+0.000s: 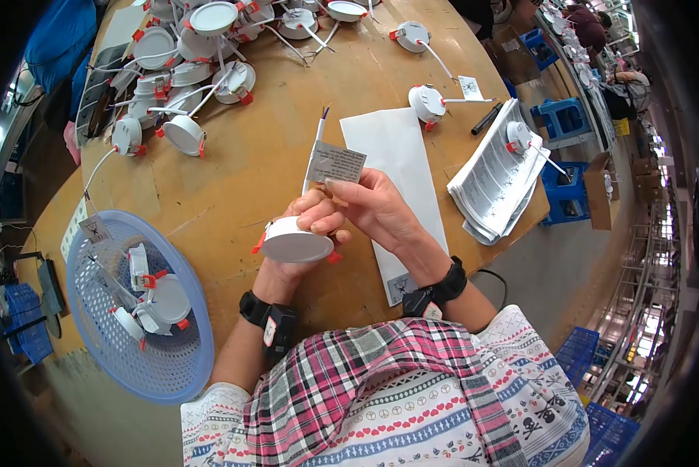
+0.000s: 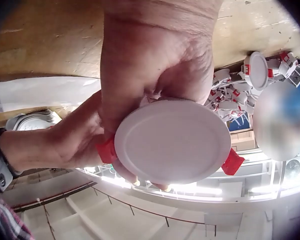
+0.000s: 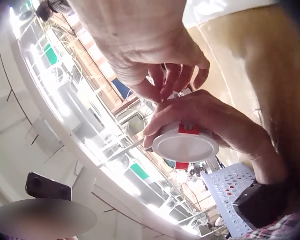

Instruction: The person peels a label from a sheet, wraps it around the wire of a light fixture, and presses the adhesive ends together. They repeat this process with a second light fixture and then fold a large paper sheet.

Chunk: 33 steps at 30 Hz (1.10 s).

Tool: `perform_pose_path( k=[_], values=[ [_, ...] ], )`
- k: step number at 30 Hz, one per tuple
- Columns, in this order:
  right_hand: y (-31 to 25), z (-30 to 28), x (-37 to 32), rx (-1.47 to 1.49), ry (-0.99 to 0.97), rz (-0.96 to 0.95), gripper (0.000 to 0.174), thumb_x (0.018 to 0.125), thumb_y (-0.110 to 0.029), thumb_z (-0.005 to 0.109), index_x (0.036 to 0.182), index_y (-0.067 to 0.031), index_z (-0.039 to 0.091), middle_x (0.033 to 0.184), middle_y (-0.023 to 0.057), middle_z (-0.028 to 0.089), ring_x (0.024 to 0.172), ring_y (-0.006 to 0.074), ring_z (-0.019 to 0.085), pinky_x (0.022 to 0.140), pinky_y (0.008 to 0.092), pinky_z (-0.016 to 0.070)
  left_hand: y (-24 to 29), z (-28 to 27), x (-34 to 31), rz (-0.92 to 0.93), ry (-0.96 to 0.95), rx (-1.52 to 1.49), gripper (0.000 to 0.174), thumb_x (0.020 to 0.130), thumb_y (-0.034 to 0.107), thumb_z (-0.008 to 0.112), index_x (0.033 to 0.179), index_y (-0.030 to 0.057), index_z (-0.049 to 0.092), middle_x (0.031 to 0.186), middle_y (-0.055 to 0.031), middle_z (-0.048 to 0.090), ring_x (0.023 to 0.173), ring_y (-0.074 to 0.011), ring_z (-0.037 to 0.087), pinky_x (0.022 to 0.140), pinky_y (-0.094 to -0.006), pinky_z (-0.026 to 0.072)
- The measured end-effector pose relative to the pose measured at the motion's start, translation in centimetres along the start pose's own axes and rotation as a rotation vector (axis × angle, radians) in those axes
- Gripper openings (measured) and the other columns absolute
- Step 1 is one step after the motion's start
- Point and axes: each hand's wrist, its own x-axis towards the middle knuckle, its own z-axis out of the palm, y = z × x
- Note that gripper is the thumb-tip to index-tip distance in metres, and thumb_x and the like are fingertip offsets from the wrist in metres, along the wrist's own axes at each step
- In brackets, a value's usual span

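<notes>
Around the white lamp [image 1: 296, 241], left fingers [image 1: 318, 212] curl.

The table [image 1: 232, 167] bears lamps [image 1: 428, 103], papers [image 1: 489, 180], apparently a pen [image 1: 486, 118].

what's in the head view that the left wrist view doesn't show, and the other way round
Only the head view: the printed label, the marker pen and the blue perforated basket.
Only the left wrist view: the pale ceiling.
Both: the round white fitting with red clips, the left hand holding it, the right hand and the white sheet.
</notes>
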Motion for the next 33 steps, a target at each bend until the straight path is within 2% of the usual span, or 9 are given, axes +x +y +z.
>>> perform_pose_path(
  k=[11,14,17,20,21,25,28,31,33],
  values=[
    [0.2,-0.2,-0.1,-0.037,0.008,-0.001,0.023,0.085,-0.008,0.058,0.106,0.002,0.058,0.101,0.0072,0.061,0.092,0.0129,0.059,0.085,0.0287,0.048,0.1,-0.3,-0.1,0.005,0.004,0.021,0.022,0.094,0.017,0.038,0.074,0.0133,0.047,0.067,-0.0023,0.049,0.074,-0.02,0.05,0.084,-0.0466,0.0441],
    [-0.1,-0.1,-0.2,-0.021,0.047,-0.015,0.025,0.086,-0.009,0.055,0.109,0.0025,0.057,0.101,0.0071,0.06,0.092,0.0134,0.057,0.087,0.0294,0.0458,0.0,0.3,0.0,0.064,0.07,0.245,0.019,0.094,0.017,0.042,0.079,0.0096,0.05,0.072,-0.0034,0.055,0.077,-0.0196,0.055,0.078,-0.0407,0.0488],
    [0.1,-0.5,-0.2,-0.113,0.183,-0.144,0.028,0.088,-0.012,0.053,0.112,0.0023,0.056,0.1,0.0063,0.059,0.091,0.0125,0.055,0.086,0.0281,0.0434,-0.2,3.2,0.3,0.171,0.481,0.992,0.016,0.093,0.015,0.048,0.083,0.0059,0.057,0.075,-0.0035,0.059,0.076,-0.0179,0.058,0.07,-0.0341,0.0504],
    [-0.6,-1.4,-0.6,-0.364,0.266,-0.269,0.03,0.089,-0.017,0.054,0.112,0.0019,0.056,0.098,0.0048,0.059,0.089,0.0107,0.053,0.083,0.0256,0.0418,-0.7,4.3,0.3,0.302,0.57,1.403,0.015,0.09,0.013,0.055,0.095,0.001,0.063,0.082,-0.007,0.065,0.076,-0.0147,0.061,0.064,-0.0268,0.0511],
    [-1.2,-1.0,-0.8,-0.403,0.26,-0.293,0.031,0.089,-0.018,0.055,0.112,0.0017,0.056,0.098,0.0044,0.059,0.089,0.0101,0.052,0.082,0.0248,0.0414,-1.0,4.6,0.3,0.337,0.624,1.538,0.016,0.088,0.01,0.057,0.097,-0.0005,0.066,0.084,-0.0079,0.067,0.075,-0.0107,0.061,0.068,-0.0242,0.0494],
    [-1.6,-1.0,0.0,-0.63,0.295,-0.363,0.028,0.088,-0.025,0.06,0.098,0.0013,0.06,0.085,0.0024,0.06,0.077,0.0072,0.052,0.072,0.0237,0.0424,-1.1,3.6,0.2,0.348,0.646,2.079,0.015,0.085,0.008,0.06,0.092,-0.0026,0.068,0.087,-0.0068,0.067,0.077,-0.0108,0.061,0.068,-0.0232,0.0468],
    [-1.6,-1.1,0.4,-0.755,0.286,-0.328,0.025,0.088,-0.024,0.061,0.087,0.0017,0.061,0.075,0.0015,0.059,0.069,0.0064,0.051,0.064,0.0226,0.0428,-0.8,3.2,0.2,0.213,0.591,2.217,0.017,0.084,0.009,0.062,0.094,-0.0037,0.067,0.088,-0.0085,0.066,0.08,-0.0124,0.061,0.071,-0.0233,0.0468],
    [-1.2,-1.1,0.6,-0.762,0.278,-0.327,0.025,0.088,-0.022,0.061,0.081,0.0025,0.06,0.069,0.0015,0.058,0.064,0.0063,0.051,0.06,0.0211,0.0427,0.3,2.0,0.1,0.177,0.683,1.69,0.026,0.083,0.01,0.064,0.104,-0.0049,0.062,0.094,-0.0103,0.066,0.085,-0.014,0.061,0.077,-0.0242,0.0468],
    [-1.1,-1.1,0.7,-0.751,0.282,-0.339,0.025,0.088,-0.021,0.061,0.08,0.0028,0.06,0.068,0.0017,0.058,0.063,0.0064,0.051,0.059,0.0205,0.0429,1.0,2.2,0.2,0.189,0.669,1.599,0.033,0.082,0.011,0.065,0.11,-0.0052,0.057,0.099,-0.0111,0.064,0.089,-0.0144,0.061,0.079,-0.0246,0.0466]
  ],
)
